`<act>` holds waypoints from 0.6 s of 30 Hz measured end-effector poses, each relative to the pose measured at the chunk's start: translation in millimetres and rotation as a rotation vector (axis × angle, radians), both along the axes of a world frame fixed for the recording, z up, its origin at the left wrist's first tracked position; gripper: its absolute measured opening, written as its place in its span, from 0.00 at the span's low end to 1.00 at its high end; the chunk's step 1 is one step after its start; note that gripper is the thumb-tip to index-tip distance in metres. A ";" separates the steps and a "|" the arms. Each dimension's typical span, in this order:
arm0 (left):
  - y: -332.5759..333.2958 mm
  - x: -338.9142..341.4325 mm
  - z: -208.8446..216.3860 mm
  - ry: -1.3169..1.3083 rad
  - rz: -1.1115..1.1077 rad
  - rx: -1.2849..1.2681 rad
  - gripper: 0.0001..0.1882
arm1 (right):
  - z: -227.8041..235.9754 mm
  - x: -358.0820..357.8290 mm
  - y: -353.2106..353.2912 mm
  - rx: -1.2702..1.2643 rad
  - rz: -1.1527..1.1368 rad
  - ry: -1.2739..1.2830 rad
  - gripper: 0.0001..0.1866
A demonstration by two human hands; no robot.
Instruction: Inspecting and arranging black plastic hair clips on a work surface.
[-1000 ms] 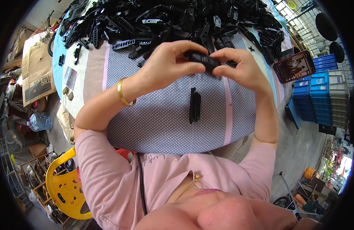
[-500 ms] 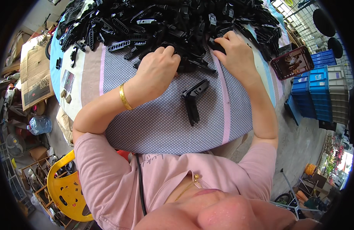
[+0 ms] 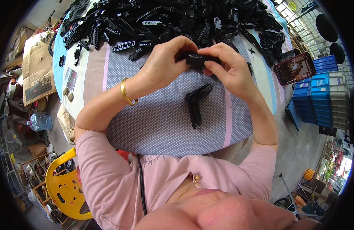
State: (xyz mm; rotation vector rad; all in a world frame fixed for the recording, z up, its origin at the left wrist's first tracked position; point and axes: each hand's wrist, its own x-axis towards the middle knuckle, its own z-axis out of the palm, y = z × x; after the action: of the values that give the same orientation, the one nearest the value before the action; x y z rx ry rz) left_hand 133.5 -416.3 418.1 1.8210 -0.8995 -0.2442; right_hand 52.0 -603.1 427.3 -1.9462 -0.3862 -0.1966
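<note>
Above the dotted grey strip of the tablecloth (image 3: pixel 157 122), a dark black plastic piece (image 3: pixel 196 60) is pinched between my two hands; fingers cover much of it. My left hand (image 3: pixel 163 63), with a gold bangle at its wrist, grips the piece's left end. On its right end close the thumb and fingers of my right hand (image 3: pixel 230 69). Nearer to me lies a black pistol-shaped plastic part (image 3: pixel 195 105), angled on the cloth and touched by neither hand. A big heap of black plastic parts (image 3: pixel 127 27), some ribbed and long, spreads over the far side of the table.
A phone (image 3: pixel 296 69) with a lit screen stands at the table's right edge, near stacked blue and grey crates (image 3: pixel 313 97). At the left edge are a small card (image 3: pixel 70 78) and little stones (image 3: pixel 70 97). A yellow chair (image 3: pixel 65 188) stands lower left.
My hands have come together from the edge of the heap. The right one has moved left, and a black piece is now held between them. The view has shifted slightly.
</note>
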 end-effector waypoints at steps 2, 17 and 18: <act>-1.1 -2.1 0.1 -0.041 0.018 -0.040 0.16 | 2.6 -1.2 2.0 -0.012 -0.040 0.012 0.13; 4.8 -0.2 15.0 -0.256 0.003 0.116 0.20 | 4.8 4.5 1.9 -0.438 -0.296 -0.369 0.20; 4.4 -0.3 15.0 -0.256 0.003 0.117 0.20 | 5.3 7.9 -1.0 -0.510 -0.333 -0.468 0.22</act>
State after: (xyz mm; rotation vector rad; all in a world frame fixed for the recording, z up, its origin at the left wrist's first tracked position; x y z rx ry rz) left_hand 133.2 -411.9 433.1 1.9920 -1.0785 -0.0626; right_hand 59.9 -604.1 432.6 -2.4594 -0.4423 -0.8494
